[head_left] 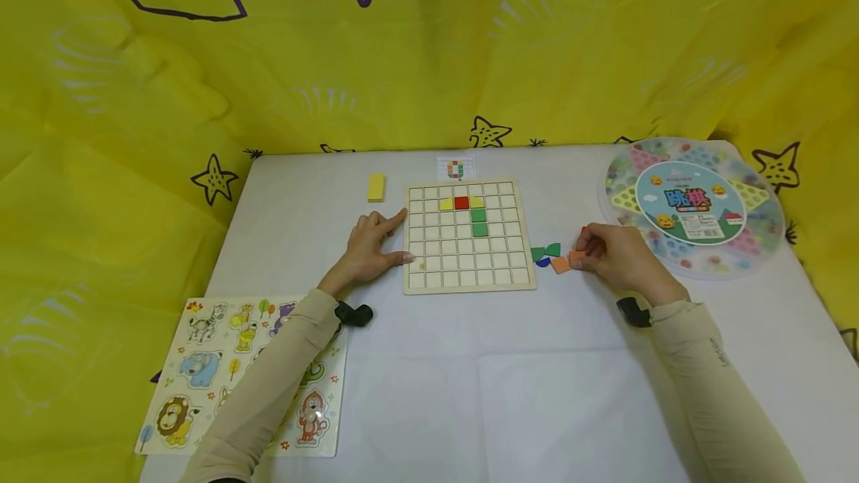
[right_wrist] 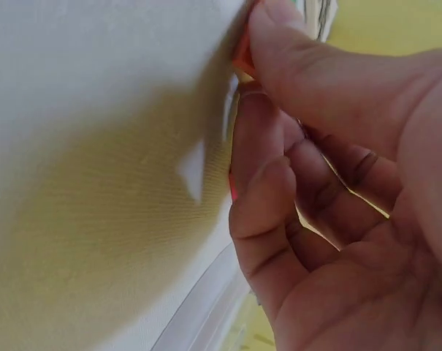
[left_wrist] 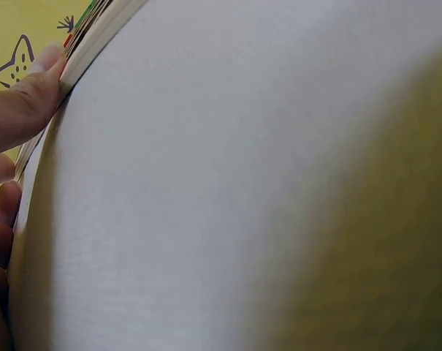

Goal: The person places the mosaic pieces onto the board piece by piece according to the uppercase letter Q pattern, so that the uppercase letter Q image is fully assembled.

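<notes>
A wooden grid board [head_left: 429, 283] lies mid-table, bearing a red square [head_left: 461, 203] between two yellow curved-edge pieces, with two green squares [head_left: 479, 229] below the right one. My left hand [head_left: 365, 250] touches the board's left edge, thumb and index finger spread apart; in the left wrist view the thumb [left_wrist: 31, 102] rests against that edge. Right of the board, my right hand [head_left: 620, 259] pinches an orange tile [right_wrist: 242, 55] between thumb and finger. Close by lie another orange tile [head_left: 560, 265], green pieces [head_left: 552, 249] and a blue piece [head_left: 543, 263]. A red piece [head_left: 583, 229] is partly hidden by the fingers.
Behind the board lies a small pattern card [head_left: 443, 168]. A yellow block [head_left: 376, 188] is at the back left. An animal puzzle board [head_left: 224, 364] lies front left, under the left forearm. At the right sits a round, clear-rimmed game box [head_left: 691, 200].
</notes>
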{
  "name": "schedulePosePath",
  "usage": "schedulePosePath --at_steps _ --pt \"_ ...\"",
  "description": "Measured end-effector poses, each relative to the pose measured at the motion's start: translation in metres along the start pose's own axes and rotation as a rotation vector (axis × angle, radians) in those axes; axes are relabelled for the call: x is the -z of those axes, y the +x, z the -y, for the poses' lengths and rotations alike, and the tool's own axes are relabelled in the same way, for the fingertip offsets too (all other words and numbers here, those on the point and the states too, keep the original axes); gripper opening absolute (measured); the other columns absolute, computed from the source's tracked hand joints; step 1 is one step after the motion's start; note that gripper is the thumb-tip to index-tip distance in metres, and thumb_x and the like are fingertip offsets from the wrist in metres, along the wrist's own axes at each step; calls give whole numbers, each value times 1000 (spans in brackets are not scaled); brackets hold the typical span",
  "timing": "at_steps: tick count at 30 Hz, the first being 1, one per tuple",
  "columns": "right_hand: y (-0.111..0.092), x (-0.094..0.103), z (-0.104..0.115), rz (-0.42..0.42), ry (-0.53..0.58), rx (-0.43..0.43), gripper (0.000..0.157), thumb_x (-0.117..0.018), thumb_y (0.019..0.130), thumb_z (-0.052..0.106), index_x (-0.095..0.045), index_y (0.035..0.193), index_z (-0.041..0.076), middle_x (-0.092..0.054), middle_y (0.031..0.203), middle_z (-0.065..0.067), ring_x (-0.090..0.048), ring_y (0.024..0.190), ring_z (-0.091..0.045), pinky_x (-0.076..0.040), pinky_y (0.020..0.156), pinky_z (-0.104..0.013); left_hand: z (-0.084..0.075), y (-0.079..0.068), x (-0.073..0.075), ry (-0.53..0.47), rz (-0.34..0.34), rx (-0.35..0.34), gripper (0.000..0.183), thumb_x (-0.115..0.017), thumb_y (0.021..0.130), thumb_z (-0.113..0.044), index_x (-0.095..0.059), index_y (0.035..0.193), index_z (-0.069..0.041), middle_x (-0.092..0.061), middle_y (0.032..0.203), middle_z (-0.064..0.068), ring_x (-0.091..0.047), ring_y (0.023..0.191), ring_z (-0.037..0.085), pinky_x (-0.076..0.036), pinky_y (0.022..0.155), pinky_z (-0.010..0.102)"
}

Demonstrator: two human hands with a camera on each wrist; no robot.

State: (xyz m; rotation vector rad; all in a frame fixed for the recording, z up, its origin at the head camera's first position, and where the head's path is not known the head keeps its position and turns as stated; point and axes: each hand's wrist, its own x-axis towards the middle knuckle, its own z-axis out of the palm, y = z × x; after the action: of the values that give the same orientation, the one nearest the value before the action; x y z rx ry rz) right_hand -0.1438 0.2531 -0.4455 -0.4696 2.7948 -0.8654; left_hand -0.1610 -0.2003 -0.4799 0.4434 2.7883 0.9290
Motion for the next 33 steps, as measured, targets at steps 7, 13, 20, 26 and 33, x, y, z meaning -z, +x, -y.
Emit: schedulePosePath --at_steps 7,13,20,26,33 --pt "3 5 -2 -19 68 33 15 -80 96 14 -74 108 6 -69 84 -4 -57 73 -12 -47 68 -23 0 -1 0 -3 -1 8 92 -88 88 -32 -39 165 -15 -49 107 10 -34 94 26 -25 87 37" --pt "10 5 4 11 177 -48 27 -69 104 24 -74 128 13 -69 88 -7 -57 77 -16 -43 70 -29 0 -1 0 -12 -3 0 92 -88 88 -31 -40 164 -14 -49 106 9 -34 93 25 -25 86 37" --pt "23 -5 13 -43 213 -86 30 -74 102 33 -77 123 12 -75 95 -10 -64 82 -17 -47 73 -25 1 0 -1 2 -9 -7 91 -88 88 -32 -40 164 -14 -50 107 10 -34 94 25 -25 87 38" --pt "34 -18 20 -102 281 -37 29 -81 96 22 -78 122 8 -76 99 -14 -68 81 -12 -52 73 -16 1 0 0 -2 -3 0 92 -88 88 -32 -40 165 -15 -49 107 10 -34 95 25 -25 87 38" --pt "50 -29 35 -76 325 -21 32 -81 96 18 -77 125 6 -76 103 -16 -69 86 -19 -52 76 -12 3 0 -1 -3 -1 -2 93 -88 88 -34 -39 165 -16 -49 108 9 -34 95 25 -24 87 37"
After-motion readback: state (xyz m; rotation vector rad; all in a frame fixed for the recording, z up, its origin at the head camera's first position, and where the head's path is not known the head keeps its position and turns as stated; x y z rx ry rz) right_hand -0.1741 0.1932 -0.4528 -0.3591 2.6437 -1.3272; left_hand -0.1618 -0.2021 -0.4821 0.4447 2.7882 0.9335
